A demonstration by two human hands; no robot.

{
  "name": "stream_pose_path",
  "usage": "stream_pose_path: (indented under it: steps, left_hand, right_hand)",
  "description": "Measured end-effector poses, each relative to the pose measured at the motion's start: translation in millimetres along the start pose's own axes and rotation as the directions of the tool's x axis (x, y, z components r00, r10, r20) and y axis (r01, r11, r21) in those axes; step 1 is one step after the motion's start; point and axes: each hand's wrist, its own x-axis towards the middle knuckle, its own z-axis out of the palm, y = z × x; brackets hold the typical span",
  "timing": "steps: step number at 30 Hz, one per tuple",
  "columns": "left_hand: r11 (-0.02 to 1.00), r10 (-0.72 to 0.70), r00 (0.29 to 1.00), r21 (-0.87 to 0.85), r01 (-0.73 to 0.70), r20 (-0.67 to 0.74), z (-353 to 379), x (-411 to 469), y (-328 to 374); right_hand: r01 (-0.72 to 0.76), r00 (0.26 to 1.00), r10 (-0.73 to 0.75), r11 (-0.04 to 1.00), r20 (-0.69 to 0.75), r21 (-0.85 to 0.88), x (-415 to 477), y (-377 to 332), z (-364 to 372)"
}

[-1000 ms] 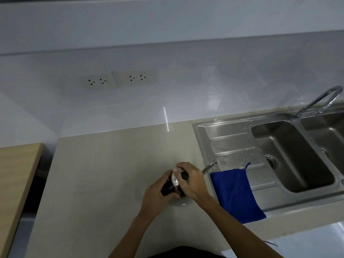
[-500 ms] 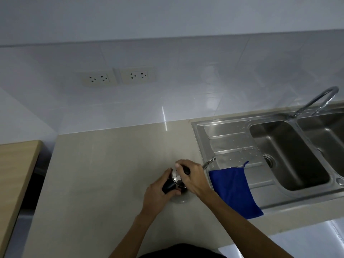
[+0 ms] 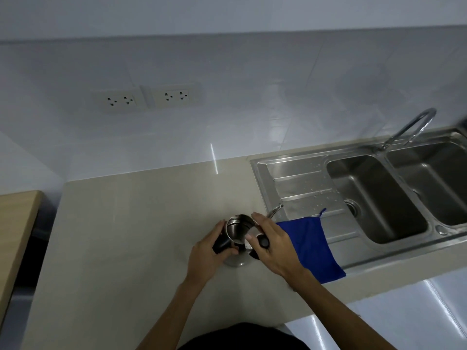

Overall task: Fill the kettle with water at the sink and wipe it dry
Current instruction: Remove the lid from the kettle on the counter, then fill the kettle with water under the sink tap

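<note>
The left hand [image 3: 207, 251] curls round the handle [image 3: 222, 242] at 8 o'clock of the open kettle [image 3: 238, 227]. The right hand [image 3: 274, 245] pinches the lid [image 3: 250, 239] at 4 o'clock.

kettle [image 3: 238, 229]: steel with a black handle, upright, top open, just left of the sink [image 3: 260, 173]
lid [image 3: 263, 241]: off, tilted by the opening
cloth [image 3: 310, 245]: blue, lying over the sink's front edge

Dim, bluish, soft frame; wide-angle bowing at edges.
</note>
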Motion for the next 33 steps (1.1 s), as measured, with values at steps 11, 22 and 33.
stream_pose_path:
  steps: [11, 22, 33]
  left_hand:
    - [0.999, -0.025, 0.999, -0.026, 0.024, -0.029, 1, -1, 1]
    - [0.997, -0.037, 0.999, -0.062, 0.037, 0.004, 0, -1, 3]
    - [0.998, -0.044, 0.999, -0.049, 0.044, -0.007, 0, -1, 4]
  right_hand:
    - [-0.219, 0.952, 0.251, 0.958, 0.173, -0.182, -76, 52, 20]
    - [-0.106, 0.887, 0.289, 0.887, 0.360, -0.450, -88, 79, 63]
    - [-0.152, 0.896, 0.267, 0.935, 0.355, -0.320, -91, 87, 61]
